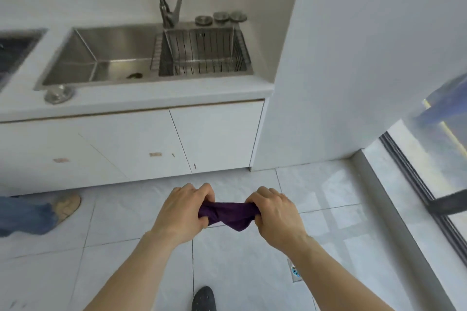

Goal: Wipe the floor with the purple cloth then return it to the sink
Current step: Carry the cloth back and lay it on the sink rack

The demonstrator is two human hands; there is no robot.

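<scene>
Both bare arms reach forward, hands level and near each other.

The left hand [183,206] and right hand [276,211] are each closed in a tight grip, knuckles up, fingers curled under, thumbs tucked inward toward one another.

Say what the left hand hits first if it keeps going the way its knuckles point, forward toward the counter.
Probably the white cabinet doors under the sink. The left hand, gripping the purple cloth, has only open floor ahead; depth is unclear.
</scene>
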